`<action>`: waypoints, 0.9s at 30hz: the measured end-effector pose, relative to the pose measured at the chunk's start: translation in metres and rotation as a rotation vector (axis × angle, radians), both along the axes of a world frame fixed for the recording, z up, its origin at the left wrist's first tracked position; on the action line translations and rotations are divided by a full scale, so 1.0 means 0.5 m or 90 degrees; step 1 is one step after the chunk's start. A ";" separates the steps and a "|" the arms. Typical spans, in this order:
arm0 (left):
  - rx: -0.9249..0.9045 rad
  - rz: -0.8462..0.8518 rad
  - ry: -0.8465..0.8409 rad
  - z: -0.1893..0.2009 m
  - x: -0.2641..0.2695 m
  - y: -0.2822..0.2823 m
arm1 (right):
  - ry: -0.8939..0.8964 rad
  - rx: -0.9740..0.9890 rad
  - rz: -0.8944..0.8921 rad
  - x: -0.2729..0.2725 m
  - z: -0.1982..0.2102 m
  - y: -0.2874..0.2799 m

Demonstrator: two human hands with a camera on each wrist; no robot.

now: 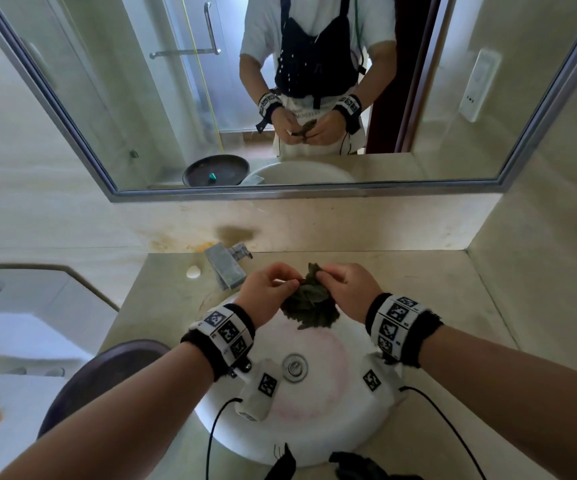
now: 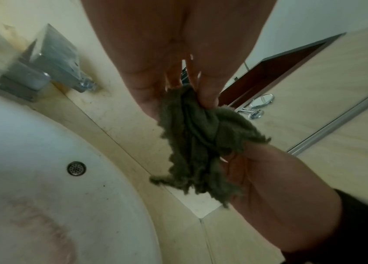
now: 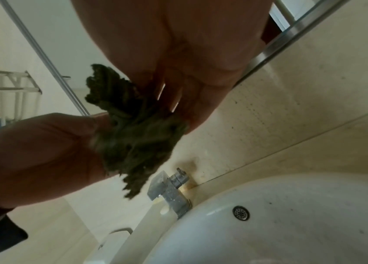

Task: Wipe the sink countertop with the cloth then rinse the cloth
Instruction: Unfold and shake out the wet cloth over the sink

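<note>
So the cloth, a dark green ragged thing, is bunched up in the air over the back part of the white sink, just right of the faucet. Both hands have it: left hand pinches one side with curled fingers, right hand pinches the top corner. Beige countertop all around, dark basin on the left, mirror behind.
</note>
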State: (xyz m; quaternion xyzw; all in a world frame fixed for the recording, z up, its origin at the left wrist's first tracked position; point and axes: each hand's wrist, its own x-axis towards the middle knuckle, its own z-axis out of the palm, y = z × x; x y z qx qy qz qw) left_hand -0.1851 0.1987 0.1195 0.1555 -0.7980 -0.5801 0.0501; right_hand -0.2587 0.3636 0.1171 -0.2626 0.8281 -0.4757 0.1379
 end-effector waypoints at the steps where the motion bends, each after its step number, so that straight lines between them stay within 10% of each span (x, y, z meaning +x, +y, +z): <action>1: 0.002 -0.007 -0.007 0.007 0.006 0.000 | 0.006 -0.014 -0.021 0.002 0.001 -0.001; 10: 0.117 -0.084 0.021 0.070 0.047 0.017 | -0.067 -0.202 0.038 0.038 0.090 -0.018; 22: -0.062 -0.018 0.129 0.151 0.060 -0.040 | -0.191 -0.042 0.087 0.067 0.121 -0.066; 27: -0.077 0.032 0.060 0.157 0.069 -0.111 | -0.070 0.048 -0.019 0.076 0.129 -0.095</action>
